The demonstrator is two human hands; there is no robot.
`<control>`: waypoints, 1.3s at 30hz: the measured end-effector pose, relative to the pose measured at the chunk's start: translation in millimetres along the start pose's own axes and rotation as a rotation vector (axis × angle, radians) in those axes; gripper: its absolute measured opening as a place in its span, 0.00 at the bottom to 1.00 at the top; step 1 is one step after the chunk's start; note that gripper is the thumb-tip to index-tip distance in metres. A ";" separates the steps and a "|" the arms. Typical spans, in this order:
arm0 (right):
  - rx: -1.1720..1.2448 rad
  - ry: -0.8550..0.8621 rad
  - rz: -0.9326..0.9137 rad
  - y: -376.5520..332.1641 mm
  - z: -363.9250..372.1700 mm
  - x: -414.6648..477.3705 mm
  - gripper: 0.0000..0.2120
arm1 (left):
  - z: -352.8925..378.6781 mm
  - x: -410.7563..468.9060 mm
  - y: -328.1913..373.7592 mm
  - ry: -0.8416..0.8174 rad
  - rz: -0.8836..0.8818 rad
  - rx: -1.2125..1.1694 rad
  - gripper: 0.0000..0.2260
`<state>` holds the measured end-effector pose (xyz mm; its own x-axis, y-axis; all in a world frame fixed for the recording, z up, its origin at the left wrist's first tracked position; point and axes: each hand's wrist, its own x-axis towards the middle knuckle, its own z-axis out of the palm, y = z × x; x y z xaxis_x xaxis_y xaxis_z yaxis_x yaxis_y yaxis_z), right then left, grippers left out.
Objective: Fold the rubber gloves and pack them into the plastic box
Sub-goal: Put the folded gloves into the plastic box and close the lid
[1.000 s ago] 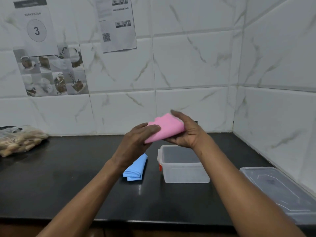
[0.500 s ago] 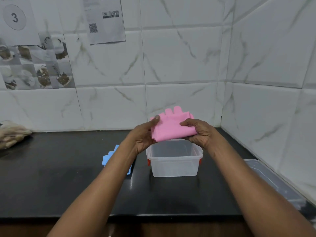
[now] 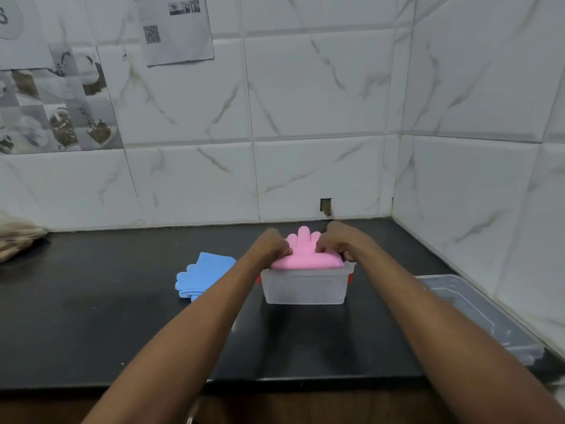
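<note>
On the tiled wall, at the top left corner of the view, a white paper sheet (image 3: pixel 12 22) carries a large digit "3" inside a circle, partly cut by the edge. A second printed sheet (image 3: pixel 175 32) beside it shows a QR code (image 3: pixel 152 34) and small photos; its text is too small to read.

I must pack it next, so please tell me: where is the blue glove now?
The blue glove lies folded on the black counter, just left of the plastic box, partly behind the left forearm.
</note>
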<state>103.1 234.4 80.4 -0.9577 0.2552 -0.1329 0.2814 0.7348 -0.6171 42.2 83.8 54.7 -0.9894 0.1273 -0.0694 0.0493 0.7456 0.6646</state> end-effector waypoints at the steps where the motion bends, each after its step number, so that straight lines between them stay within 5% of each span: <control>1: -0.093 -0.009 -0.008 -1.9 2.2 3.1 0.07 | 2.8 -1.8 0.9 -0.001 0.012 0.044 0.11; 3: -0.251 -0.039 -0.023 -7.2 9.5 6.4 0.04 | 8.7 -4.5 3.8 0.011 0.022 0.115 0.02; 4: -0.316 -0.053 -0.027 -10.0 14.1 7.7 0.01 | 14.3 0.1 2.7 0.032 0.020 0.151 0.11; 7: -0.477 -0.083 -0.025 -8.5 30.9 16.0 0.14 | 26.0 -0.3 -0.4 0.058 -0.040 0.266 0.28; 9: -0.579 -0.098 -0.032 -5.4 38.1 18.6 0.06 | 26.5 -4.4 2.1 -0.023 -0.059 0.310 0.23; 15: -0.599 -0.050 -0.012 -1.1 50.4 34.8 0.15 | 31.8 15.3 -5.4 -0.087 0.023 0.418 0.13; 18: -0.613 -0.009 -0.004 0.7 52.2 39.4 0.13 | 34.5 15.7 -4.9 0.135 0.131 0.358 0.04; 21: -0.617 -0.013 -0.010 0.2 52.1 36.6 0.05 | 32.6 8.7 -5.2 0.344 0.345 0.305 0.05; 26: -0.548 -0.056 0.008 1.5 51.3 41.8 0.08 | -3.0 6.4 -5.8 -0.175 0.450 0.443 0.07; 32: -0.693 0.293 -0.252 -4.8 43.3 35.9 0.08 | -18.9 17.5 -2.5 -0.312 0.466 0.535 0.10; 34: -0.618 0.141 -0.281 -8.3 29.2 36.9 0.06 | -16.4 22.9 -0.5 -0.341 0.471 0.607 0.10; 37: -0.434 -0.311 -0.152 -13.5 13.4 32.3 0.12 | -3.6 32.4 1.4 -0.390 0.449 0.754 0.13; 39: -0.506 -0.390 -0.111 -11.1 15.2 31.5 0.18 | 8.0 37.6 1.9 -0.429 0.404 0.829 0.15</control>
<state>68.9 224.7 71.3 -0.9072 -0.0162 -0.4204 0.0818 0.9734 -0.2139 6.2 95.2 47.4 -0.7535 0.5727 -0.3228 0.6095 0.7926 -0.0164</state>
